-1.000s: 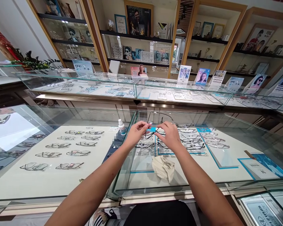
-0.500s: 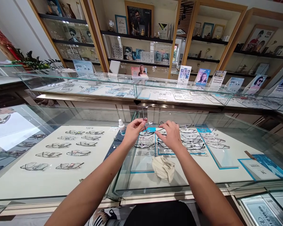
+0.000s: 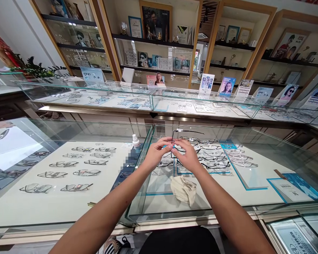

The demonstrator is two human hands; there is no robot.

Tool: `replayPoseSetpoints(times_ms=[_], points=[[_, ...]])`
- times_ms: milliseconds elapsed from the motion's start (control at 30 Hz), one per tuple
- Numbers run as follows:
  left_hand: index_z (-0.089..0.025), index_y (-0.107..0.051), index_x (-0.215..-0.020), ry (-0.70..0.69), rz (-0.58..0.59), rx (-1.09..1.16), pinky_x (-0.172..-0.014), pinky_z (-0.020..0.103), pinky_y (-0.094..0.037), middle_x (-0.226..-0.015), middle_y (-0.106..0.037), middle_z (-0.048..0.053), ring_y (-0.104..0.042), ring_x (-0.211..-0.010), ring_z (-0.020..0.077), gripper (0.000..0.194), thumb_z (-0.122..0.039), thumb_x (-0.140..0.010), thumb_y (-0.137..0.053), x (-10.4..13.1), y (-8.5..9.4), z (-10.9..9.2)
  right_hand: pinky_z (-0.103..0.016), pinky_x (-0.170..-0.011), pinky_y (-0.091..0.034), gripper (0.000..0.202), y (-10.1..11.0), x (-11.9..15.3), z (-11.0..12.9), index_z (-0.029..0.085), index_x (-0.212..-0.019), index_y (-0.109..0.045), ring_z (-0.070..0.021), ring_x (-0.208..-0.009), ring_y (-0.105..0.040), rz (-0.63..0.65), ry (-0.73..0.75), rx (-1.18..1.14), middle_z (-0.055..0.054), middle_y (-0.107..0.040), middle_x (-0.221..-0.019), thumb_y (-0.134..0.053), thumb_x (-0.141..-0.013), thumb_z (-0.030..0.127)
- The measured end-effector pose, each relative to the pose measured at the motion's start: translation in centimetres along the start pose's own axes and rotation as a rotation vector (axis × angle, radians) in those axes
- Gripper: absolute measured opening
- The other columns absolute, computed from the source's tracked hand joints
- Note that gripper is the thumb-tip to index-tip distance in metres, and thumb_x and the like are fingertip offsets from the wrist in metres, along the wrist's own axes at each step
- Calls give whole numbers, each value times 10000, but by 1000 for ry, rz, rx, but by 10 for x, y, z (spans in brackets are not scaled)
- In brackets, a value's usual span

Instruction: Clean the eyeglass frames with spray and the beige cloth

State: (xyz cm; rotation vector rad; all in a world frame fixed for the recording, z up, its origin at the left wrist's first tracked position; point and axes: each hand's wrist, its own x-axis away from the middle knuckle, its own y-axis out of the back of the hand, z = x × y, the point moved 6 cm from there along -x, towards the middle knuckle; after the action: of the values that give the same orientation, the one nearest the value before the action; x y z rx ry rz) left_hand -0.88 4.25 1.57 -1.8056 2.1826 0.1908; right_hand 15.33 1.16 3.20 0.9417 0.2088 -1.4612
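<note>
Pinching a dark pair of glasses (image 3: 188, 131) between them, the left hand (image 3: 157, 152) and the right hand (image 3: 187, 152) come together over a glass case (image 3: 159, 205). The left hand is bent, with its thumb and fingers gripping the thin frame. The right hand grips it too, with its fingertips just beside the left ones. The glasses are up in the air, and one long, thin side piece sticks out above the right hand (the lenses are too hard to see). Nearer to the person, a crumpled cream cloth (image 3: 183, 190) lies on the case, below the hands. A small white bottle (image 3: 135, 141) stands to the left of the left hand, near where two cases meet. Rows of frames (image 3: 216, 164) are behind and beside the right hand. More frames (image 3: 76, 187) lie two by two in the left case (image 3: 42, 211). Farther off, picture cards (image 3: 227, 86) stand on a long case (image 3: 95, 109).
</note>
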Motion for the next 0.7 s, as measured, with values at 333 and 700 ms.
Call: replayPoseSetpoints(times_ms=[333,700], points=[[-257,-853,-984,-144,30,-174,-1030,451,-547,-1279,-709,120,-648,-1258,316,242,-460,-893,-759,7,-7,-12,-399,-912,-552,189,3,0,-11,230,-1047,-771,-248,-978,-711,-73,-97,-16,-86,-793,-1077,-700,-899,322],[-221,-461,-1401,-411,-794,-622,-1226,497,-314,-1483,-490,164,-451,-1414,320,579,-187,-867,-684,7,73,-38,-415,-918,-517,209,15,-1,-25,249,-1040,-803,-242,-954,-703,-132,-179,-81,-66,-815,-1096,-667,-913,344]])
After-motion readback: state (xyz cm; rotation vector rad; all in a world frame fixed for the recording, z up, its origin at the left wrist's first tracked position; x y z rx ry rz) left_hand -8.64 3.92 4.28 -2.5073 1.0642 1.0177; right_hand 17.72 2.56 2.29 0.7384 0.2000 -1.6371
